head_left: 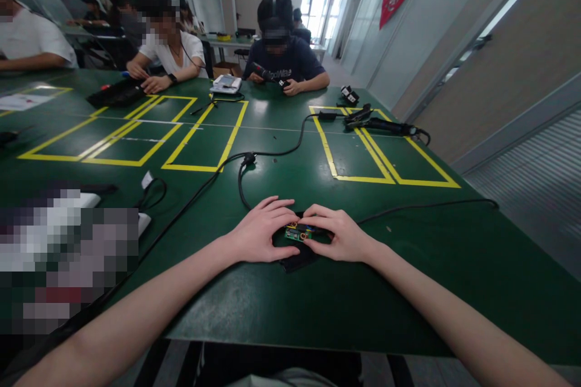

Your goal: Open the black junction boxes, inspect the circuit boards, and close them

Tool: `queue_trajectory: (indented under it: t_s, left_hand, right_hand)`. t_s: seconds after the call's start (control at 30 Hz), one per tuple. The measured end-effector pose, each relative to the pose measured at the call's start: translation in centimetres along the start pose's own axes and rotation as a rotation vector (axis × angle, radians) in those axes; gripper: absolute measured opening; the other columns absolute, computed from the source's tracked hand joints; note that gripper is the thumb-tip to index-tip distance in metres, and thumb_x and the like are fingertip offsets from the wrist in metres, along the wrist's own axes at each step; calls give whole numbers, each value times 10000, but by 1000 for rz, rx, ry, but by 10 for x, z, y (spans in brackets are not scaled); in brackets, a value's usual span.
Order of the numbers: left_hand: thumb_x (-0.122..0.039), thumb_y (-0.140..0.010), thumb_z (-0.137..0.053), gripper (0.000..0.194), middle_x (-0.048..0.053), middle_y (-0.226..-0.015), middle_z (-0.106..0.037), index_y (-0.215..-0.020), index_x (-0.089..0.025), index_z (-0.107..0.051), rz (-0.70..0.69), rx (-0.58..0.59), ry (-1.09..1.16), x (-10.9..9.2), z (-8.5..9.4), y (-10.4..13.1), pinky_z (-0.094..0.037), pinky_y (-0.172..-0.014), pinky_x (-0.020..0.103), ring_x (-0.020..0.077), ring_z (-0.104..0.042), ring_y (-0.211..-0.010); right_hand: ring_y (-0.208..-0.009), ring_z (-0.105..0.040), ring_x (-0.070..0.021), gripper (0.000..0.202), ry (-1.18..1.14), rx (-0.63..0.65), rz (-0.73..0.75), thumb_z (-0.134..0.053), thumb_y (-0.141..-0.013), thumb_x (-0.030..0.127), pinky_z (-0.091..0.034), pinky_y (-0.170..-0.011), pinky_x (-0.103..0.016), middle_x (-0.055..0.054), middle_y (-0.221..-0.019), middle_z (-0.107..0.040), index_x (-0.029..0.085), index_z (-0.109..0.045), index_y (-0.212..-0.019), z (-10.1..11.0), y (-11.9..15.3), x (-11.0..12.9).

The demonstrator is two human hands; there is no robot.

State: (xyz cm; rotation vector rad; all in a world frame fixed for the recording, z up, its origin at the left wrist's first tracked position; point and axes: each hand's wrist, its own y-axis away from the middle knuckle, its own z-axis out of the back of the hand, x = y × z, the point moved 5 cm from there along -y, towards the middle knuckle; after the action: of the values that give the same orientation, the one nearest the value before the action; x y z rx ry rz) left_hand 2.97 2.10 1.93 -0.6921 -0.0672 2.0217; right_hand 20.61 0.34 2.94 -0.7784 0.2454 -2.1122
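Note:
Both my hands rest on the green table (318,302) near its front edge, around a small green circuit board (298,233) that sits in a black housing (297,260). My left hand (261,233) curls over the board's left side with fingertips on it. From the right, my right hand (338,236) presses its fingers on the same board and housing. The hands hide most of the housing.
A black cable (242,181) loops just beyond my hands and runs to a black tool (381,125) at the far right. Yellow tape rectangles (206,133) mark the table. Other people sit at the far side. White devices (86,199) lie at my left.

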Motion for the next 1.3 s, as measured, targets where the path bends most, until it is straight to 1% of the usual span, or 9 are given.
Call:
queue_trajectory:
  t_s: [0.13, 0.27, 0.4, 0.53, 0.63, 0.83, 1.0, 1.17, 1.3]
  left_hand:
    - [-471, -834, -790, 476, 94, -1300, -712, -1217, -212, -675, 10, 6, -9, 0, 1, 0, -351, -1225, 524, 315, -548, -1391]
    - [-485, -833, -783, 461, 113, -1347, -688, -1203, -222, -699, 3, 11, -4, 4, 3, 0, -402, -1186, 517, 322, -572, -1359]
    - [-416, -830, -790, 358, 105, -1286, -723, -1118, -218, -714, -31, 7, 34, 9, 6, -1, -451, -1145, 482, 299, -604, -1324]
    - [-391, -838, -795, 265, 88, -1223, -754, -1018, -217, -710, -24, -5, 80, 13, 8, 0, -486, -1110, 449, 272, -645, -1269]
    - [-403, -853, -791, 279, 94, -1239, -749, -1046, -216, -714, -19, -1, 80, 13, 8, 0, -491, -1104, 444, 266, -659, -1251]
    - [-500, -780, -848, 528, 111, -1354, -696, -1204, -224, -697, 9, 31, -15, 12, 5, 1, -442, -1149, 495, 315, -591, -1342]
    - [-473, -770, -865, 481, 110, -1352, -696, -1135, -205, -704, 51, 6, -35, 11, 5, 0, -423, -1159, 508, 327, -556, -1377]
    - [-407, -828, -821, 291, 89, -1273, -734, -1006, -211, -700, 61, 4, 2, 10, 8, -2, -444, -1140, 463, 293, -601, -1324]
    - [-383, -838, -810, 258, 79, -1258, -743, -1001, -219, -696, 70, -8, 13, 10, 8, -2, -450, -1130, 454, 281, -629, -1284]
  right_hand:
    - [-893, -709, -194, 285, 21, -8, 24, -637, -924, 260, -596, -752, -295, -95, -1067, -696, 215, -696, -1200, -2, 1, 5]
    - [-950, -716, -205, 293, 26, 24, -3, -624, -940, 256, -602, -779, -302, -103, -1110, -695, 219, -674, -1226, -4, 1, 5]
    - [-982, -730, -211, 351, -1, 18, -26, -617, -933, 227, -610, -812, -315, -100, -1150, -714, 230, -638, -1283, -5, 0, 4]
    - [-956, -739, -202, 292, -10, -4, 15, -611, -942, 221, -610, -791, -301, -94, -1116, -730, 225, -665, -1229, -5, 0, 7]
    - [-950, -740, -198, 273, 1, -8, 23, -612, -949, 231, -612, -785, -298, -92, -1108, -731, 225, -679, -1214, -5, -1, 7]
    - [-942, -744, -198, 273, 79, 2, -4, -593, -976, 251, -613, -755, -299, -96, -1141, -725, 229, -679, -1234, -4, -1, 5]
    - [-924, -743, -200, 250, 83, -13, 43, -582, -982, 247, -604, -733, -294, -105, -1112, -730, 203, -688, -1204, -6, 0, 6]
    - [-983, -737, -213, 288, 76, 10, -10, -628, -953, 265, -605, -778, -309, -123, -1200, -697, 192, -681, -1226, -9, 2, 1]
    - [-989, -736, -219, 356, 51, 35, -55, -713, -884, 302, -606, -809, -316, -111, -1223, -696, 217, -687, -1229, -11, 2, -2]
